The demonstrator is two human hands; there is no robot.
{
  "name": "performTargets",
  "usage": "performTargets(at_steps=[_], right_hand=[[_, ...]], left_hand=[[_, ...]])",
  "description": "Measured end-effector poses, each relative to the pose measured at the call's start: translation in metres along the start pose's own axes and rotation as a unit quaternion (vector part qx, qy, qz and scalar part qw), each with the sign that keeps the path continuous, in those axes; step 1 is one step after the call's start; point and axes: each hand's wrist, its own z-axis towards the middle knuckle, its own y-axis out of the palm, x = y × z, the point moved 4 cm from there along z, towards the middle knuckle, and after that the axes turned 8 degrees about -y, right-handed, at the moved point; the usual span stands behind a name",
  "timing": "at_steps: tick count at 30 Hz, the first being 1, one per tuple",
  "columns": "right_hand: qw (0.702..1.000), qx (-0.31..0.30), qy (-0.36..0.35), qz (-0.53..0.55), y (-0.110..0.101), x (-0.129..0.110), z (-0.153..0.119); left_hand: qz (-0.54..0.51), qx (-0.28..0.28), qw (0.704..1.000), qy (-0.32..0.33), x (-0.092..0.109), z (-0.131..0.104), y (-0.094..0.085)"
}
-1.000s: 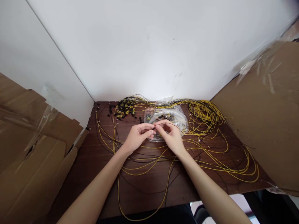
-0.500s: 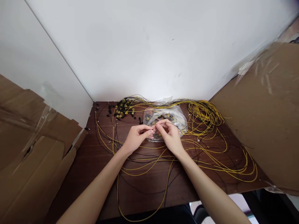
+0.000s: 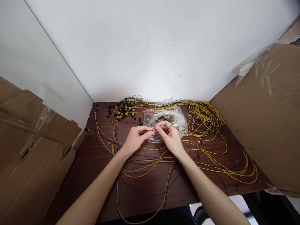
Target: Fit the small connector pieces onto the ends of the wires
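Note:
Both hands meet at the middle of the table, in front of a clear plastic bag with small yellow and black parts inside. My left hand pinches something too small to make out between thumb and forefinger. Fingertips nearly touching it, my right hand pinches a thin black wire that runs off over its knuckles to the right. Loose yellow wires and black ones pass beneath both wrists.
A heap of yellow and black connectors lies at the back left. Coiled yellow wires lie at the back right of the brown table. Cardboard stands at both sides, with a white wall behind.
My right fingertips have shifted very slightly left, towards my left fingers. Otherwise the hands and wires look the same.

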Motion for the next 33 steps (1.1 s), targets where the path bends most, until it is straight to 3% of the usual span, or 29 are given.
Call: performTargets(at_steps=[7,14,20,28,33], right_hand=[[0.998,0.017,0.019,0.057,0.0009,0.0008,0.0009],[1.0,-0.014,-0.002,-0.015,0.0003,-0.0031,-0.0002],[0.996,0.013,0.032,0.083,0.0015,0.0052,0.0013],[0.999,-0.012,-0.007,-0.031,0.0013,-0.0033,0.0005],[0.999,-0.008,-0.005,-0.043,0.0014,-0.0041,0.0003]], left_hand=[[-0.006,0.003,1.0,-0.004,0.0,-0.001,0.0004],[-0.018,0.001,1.0,-0.012,0.0034,-0.0021,0.0013],[-0.03,0.009,0.999,-0.022,0.0042,-0.0028,0.0023],[-0.028,0.008,1.0,-0.007,0.0042,-0.0029,0.0012],[-0.023,0.006,1.0,-0.013,0.0031,-0.0024,0.0007]])
